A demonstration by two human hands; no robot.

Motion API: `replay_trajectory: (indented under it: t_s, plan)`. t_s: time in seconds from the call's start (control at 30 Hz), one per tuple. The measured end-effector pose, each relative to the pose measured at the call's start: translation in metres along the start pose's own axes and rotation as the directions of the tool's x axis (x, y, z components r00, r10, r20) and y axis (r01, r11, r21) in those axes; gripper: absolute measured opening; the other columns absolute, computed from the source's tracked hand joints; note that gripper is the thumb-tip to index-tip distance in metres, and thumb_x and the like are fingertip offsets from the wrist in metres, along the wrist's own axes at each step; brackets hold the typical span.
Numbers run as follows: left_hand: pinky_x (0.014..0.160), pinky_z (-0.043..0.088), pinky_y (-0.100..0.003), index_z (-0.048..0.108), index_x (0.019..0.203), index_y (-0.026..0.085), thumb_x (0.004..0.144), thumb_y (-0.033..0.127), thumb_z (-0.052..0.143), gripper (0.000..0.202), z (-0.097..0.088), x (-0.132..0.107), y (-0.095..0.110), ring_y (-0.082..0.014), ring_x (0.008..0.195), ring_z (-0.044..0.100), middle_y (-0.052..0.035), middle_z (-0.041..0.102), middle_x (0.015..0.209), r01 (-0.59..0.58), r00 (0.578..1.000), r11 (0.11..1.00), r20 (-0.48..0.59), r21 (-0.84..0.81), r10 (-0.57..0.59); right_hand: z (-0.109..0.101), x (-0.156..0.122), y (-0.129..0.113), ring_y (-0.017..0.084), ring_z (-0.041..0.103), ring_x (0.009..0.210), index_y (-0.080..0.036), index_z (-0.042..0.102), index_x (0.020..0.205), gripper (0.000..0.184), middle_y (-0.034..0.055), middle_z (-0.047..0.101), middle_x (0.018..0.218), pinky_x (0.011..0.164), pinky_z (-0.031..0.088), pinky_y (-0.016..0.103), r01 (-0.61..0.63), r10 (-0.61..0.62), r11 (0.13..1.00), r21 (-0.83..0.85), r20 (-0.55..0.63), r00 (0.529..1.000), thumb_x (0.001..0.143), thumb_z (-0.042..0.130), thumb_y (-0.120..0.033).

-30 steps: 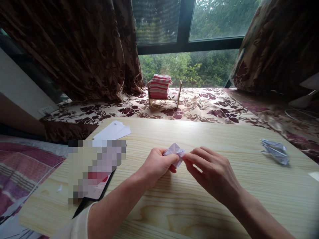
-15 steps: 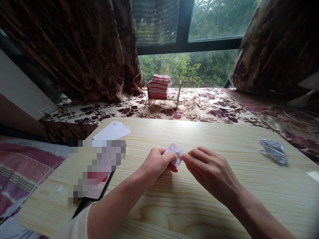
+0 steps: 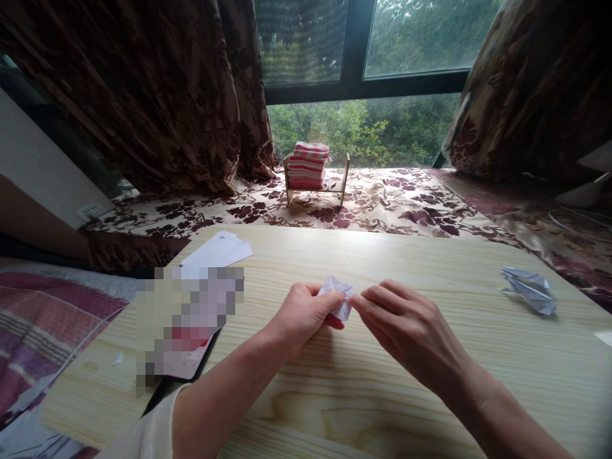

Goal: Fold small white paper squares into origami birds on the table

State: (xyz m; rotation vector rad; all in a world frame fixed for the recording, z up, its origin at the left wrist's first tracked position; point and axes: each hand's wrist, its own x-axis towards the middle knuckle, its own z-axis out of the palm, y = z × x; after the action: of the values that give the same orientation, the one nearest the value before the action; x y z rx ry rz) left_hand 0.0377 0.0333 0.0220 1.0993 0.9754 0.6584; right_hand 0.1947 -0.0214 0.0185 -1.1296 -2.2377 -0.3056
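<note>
A small, whitish square of folded paper (image 3: 335,288) with crease lines is above the middle of the table. My left hand (image 3: 299,315) grips its left side, thumb on top and fingers underneath. At the paper's right corner, my right hand (image 3: 406,319) pinches with thumb and forefinger; its other fingers are curled, and the exact contact is partly hidden. On the right side of the table lie folded paper shapes (image 3: 528,290) with pointed ends.
White paper slips (image 3: 217,250) lie at the table's (image 3: 421,421) back left. Nearer is a dark-edged device (image 3: 184,370), mostly blurred out, with a small paper scrap (image 3: 117,358) to its left. Beyond the table, a small wooden rack (image 3: 346,182) holds folded red-and-white cloths (image 3: 307,166).
The view has shifted slightly. Both hands keep nearly the same hold; the paper's upper face looks a little flatter and its outline has turned slightly.
</note>
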Motion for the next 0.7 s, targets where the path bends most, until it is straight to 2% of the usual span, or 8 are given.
replay_trajectory:
  t_s: [0.13, 0.23, 0.33, 0.4, 0.57, 0.7]
  plan:
    - [0.056, 0.044, -0.022, 0.061, 0.056, 0.011, 0.064, 0.026, 0.062, 0.017, 0.001, -0.001, 0.0, -0.0096, 0.056, 0.048, -0.0006, 0.055, 0.056, -0.052, 0.998, 0.998, -0.025, 0.026, 0.052, 0.002, 0.0, 0.0, 0.017, 0.048, 0.066, -0.015, 0.066, 0.089, 0.019, 0.0062, 0.061, 0.071, 0.061, 0.041, 0.029, -0.039, 0.039, 0.999, 0.036, -0.019, 0.999, 0.09, 0.047, -0.012]
    - [0.052, 0.035, -0.02, 0.056, 0.053, 0.012, 0.069, 0.027, 0.059, 0.023, 0.001, -0.002, -0.001, -0.0076, 0.052, 0.041, 0.0019, 0.048, 0.051, -0.185, 0.978, 0.972, -0.068, 0.146, 0.196, 0.006, 0.0, -0.002, 0.016, 0.053, 0.069, -0.018, 0.066, 0.087, 0.016, 0.0053, 0.063, 0.076, 0.062, 0.043, 0.029, -0.194, 0.211, 0.961, 0.195, -0.069, 0.975, 0.088, 0.05, -0.014]
    - [0.049, 0.027, -0.021, 0.053, 0.054, 0.013, 0.075, 0.027, 0.054, 0.025, 0.0, -0.004, -0.003, -0.0067, 0.05, 0.033, 0.0041, 0.04, 0.051, -0.292, 0.943, 0.921, -0.083, 0.257, 0.322, 0.008, 0.001, -0.003, 0.015, 0.057, 0.069, -0.019, 0.065, 0.08, 0.014, 0.0039, 0.064, 0.078, 0.062, 0.046, 0.026, -0.42, 0.48, 0.827, 0.372, -0.08, 0.874, 0.087, 0.053, -0.022]
    - [0.048, 0.025, -0.021, 0.051, 0.054, 0.014, 0.076, 0.027, 0.052, 0.026, 0.0, -0.006, -0.004, -0.0069, 0.051, 0.03, 0.0044, 0.037, 0.052, -0.318, 0.933, 0.901, -0.073, 0.294, 0.353, 0.009, 0.002, -0.005, 0.014, 0.056, 0.065, -0.019, 0.064, 0.074, 0.021, 0.0024, 0.063, 0.073, 0.059, 0.045, 0.025, -0.532, 0.598, 0.725, 0.438, -0.016, 0.801, 0.087, 0.052, -0.029]
    - [0.048, 0.023, -0.021, 0.048, 0.053, 0.015, 0.077, 0.029, 0.052, 0.028, 0.002, -0.009, -0.003, -0.0072, 0.052, 0.027, 0.0049, 0.032, 0.053, -0.337, 0.925, 0.877, -0.056, 0.341, 0.377, 0.013, 0.004, -0.008, 0.014, 0.054, 0.059, -0.016, 0.067, 0.074, 0.03, 0.0018, 0.063, 0.065, 0.055, 0.044, 0.024, -0.634, 0.71, 0.478, 0.608, 0.159, 0.687, 0.084, 0.055, -0.042]
    - [0.05, 0.027, -0.021, 0.053, 0.055, 0.014, 0.078, 0.031, 0.054, 0.028, 0.004, -0.009, 0.0, -0.0081, 0.054, 0.032, 0.0041, 0.037, 0.054, -0.348, 0.925, 0.884, -0.037, 0.312, 0.377, 0.015, 0.004, -0.008, 0.014, 0.056, 0.061, -0.015, 0.068, 0.078, 0.032, 0.003, 0.066, 0.068, 0.054, 0.044, 0.024, -0.645, 0.727, 0.355, 0.677, 0.234, 0.646, 0.08, 0.059, -0.045]
